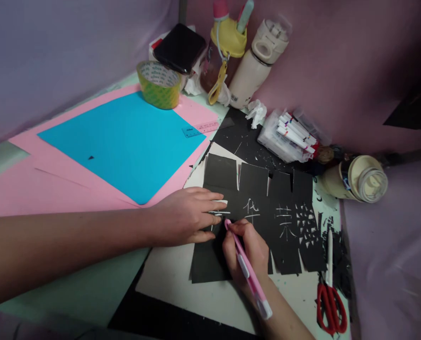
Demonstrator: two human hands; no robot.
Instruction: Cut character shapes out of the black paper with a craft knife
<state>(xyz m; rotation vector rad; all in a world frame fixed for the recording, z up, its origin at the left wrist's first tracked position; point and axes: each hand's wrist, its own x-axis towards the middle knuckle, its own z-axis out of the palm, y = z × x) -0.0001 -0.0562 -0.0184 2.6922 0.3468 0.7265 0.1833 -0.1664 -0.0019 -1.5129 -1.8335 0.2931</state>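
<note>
My right hand is closed around a pink craft knife, its tip touching a sheet of black paper near its left end. The black paper has slits along its top edge and several cut-out characters and small triangles showing white. It lies on a white board. My left hand lies flat on the left part of the black paper, fingers stretched out beside the knife tip.
Red-handled scissors lie at the right. Blue paper on pink paper lies to the left, with a ruler. At the back stand a tape roll, two bottles, a marker box and a jar.
</note>
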